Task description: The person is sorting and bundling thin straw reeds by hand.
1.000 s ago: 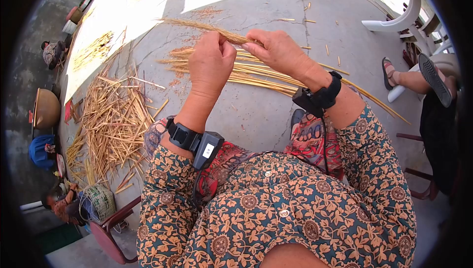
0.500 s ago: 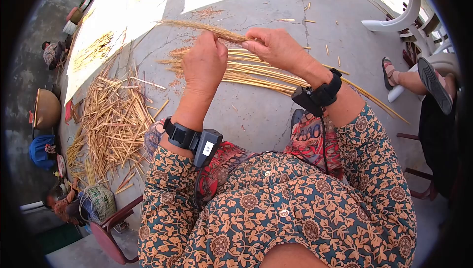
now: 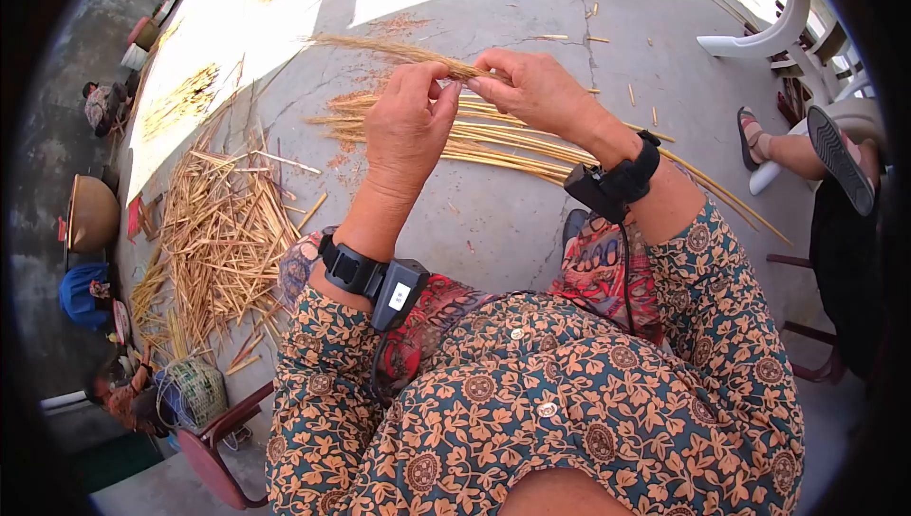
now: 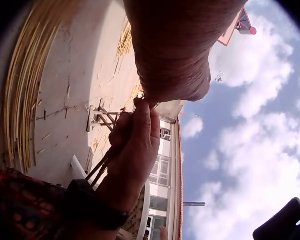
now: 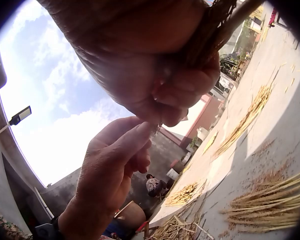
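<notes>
Fingers of the left hand (image 3: 403,131) and right hand (image 3: 543,93) pinched the straw (image 3: 380,47) side by side, over the floor (image 3: 484,222) by the long stalks (image 3: 512,139), and it looked best to hold it snug but soft, so none would slip or snap.

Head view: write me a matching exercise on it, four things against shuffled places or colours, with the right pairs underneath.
Things
1. Bundle of thin stems
2. Short cut pieces
3. Long stalks
4. Curved chair arm

Places or colours
A. In a tangled heap on the ground, left side of the view
B. White, near the upper right
C. Held up by the left hand and the right hand
D. Laid roughly side by side on the ground, beyond the knees

Right pairs: 1-C, 2-A, 3-D, 4-B
</notes>
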Motion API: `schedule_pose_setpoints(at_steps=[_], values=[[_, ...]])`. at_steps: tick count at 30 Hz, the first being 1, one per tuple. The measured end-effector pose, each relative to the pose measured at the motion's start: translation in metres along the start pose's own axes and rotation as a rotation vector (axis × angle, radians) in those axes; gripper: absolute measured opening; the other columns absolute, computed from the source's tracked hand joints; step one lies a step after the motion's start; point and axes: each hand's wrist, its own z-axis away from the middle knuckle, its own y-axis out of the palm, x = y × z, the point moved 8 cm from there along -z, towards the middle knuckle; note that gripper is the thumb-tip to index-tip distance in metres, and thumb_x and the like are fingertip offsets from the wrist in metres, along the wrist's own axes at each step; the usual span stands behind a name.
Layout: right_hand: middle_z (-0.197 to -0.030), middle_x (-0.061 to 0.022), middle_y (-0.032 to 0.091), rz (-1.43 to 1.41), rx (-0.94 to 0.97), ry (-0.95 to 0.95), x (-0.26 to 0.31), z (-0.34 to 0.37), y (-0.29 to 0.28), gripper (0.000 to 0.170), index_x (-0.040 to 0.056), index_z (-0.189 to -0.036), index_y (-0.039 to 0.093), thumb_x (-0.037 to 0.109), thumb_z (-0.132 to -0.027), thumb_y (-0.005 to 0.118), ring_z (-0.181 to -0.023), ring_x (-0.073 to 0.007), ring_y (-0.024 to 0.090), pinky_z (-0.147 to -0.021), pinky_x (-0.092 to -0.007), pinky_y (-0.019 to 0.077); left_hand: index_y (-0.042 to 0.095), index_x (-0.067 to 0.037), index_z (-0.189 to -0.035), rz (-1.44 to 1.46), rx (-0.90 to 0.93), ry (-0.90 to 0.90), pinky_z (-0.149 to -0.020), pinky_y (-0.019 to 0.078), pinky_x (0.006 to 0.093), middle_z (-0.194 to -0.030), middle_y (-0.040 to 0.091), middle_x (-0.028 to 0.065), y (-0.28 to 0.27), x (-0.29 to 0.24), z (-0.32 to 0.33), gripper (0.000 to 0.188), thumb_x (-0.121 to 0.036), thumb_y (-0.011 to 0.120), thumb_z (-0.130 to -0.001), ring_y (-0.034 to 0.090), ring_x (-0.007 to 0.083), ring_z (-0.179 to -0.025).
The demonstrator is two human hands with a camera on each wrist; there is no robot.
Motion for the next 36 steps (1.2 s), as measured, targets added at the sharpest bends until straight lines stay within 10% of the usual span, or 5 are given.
schedule_pose_setpoints(at_steps=[22,25,31,34,36], values=[[-0.072,-0.0102,0.065,-0.211,0.095,0.080,0.003,0.001,0.004,0.032,0.0084,-0.111,0.063,0.031,-0.088,0.056,-0.068,-0.0205,0.062,-0.065,-0.0328,0.0485,0.062,-0.013,-0.089,-0.276,-0.056,0.253,-0.055,0.0491,0.0317,-0.079,0.059,0.0015,-0.002,-0.017,0.001,0.012,-0.012,0.068,-0.079,0.061,0.0217,-0.063],[-0.066,0.0017,0.056,-0.213,0.112,0.066,0.003,0.002,0.006,0.026,0.0096,-0.109,0.063,0.029,-0.094,0.056,-0.059,-0.0056,0.049,-0.052,-0.0226,0.0392,0.062,-0.013,-0.086,-0.291,-0.054,0.290,-0.054,0.0489,0.0315,-0.078,0.059,0.0012,-0.002,-0.020,-0.001,0.012,-0.010,0.069,-0.078,0.061,0.0213,-0.062],[-0.065,0.0002,0.056,-0.189,0.106,0.005,0.008,0.001,0.009,0.024,0.0078,-0.107,0.063,0.027,-0.095,0.054,-0.059,-0.0071,0.050,-0.054,-0.0237,0.0411,0.057,-0.012,-0.080,-0.336,-0.051,0.304,-0.054,0.0482,0.0324,-0.075,0.054,0.0026,-0.001,-0.026,-0.002,0.008,-0.012,0.065,-0.078,0.060,0.0220,-0.063],[-0.071,-0.0092,0.064,-0.218,0.138,0.025,0.006,-0.002,0.013,0.030,0.0090,-0.104,0.064,0.035,-0.092,0.053,-0.066,-0.0199,0.061,-0.063,-0.0328,0.0478,0.058,-0.011,-0.081,-0.328,-0.069,0.211,-0.053,0.0487,0.0326,-0.075,0.057,0.0034,-0.001,-0.020,-0.002,0.009,-0.009,0.065,-0.076,0.060,0.0226,-0.060],[-0.068,-0.0035,0.059,-0.210,0.162,0.049,0.008,-0.001,0.013,0.026,0.0074,-0.106,0.063,0.029,-0.094,0.053,-0.063,-0.0117,0.056,-0.059,-0.0269,0.0441,0.059,-0.011,-0.082,-0.291,-0.087,0.152,-0.053,0.0490,0.0326,-0.076,0.058,0.0040,-0.001,-0.014,-0.002,0.010,-0.008,0.066,-0.076,0.060,0.0224,-0.059]])
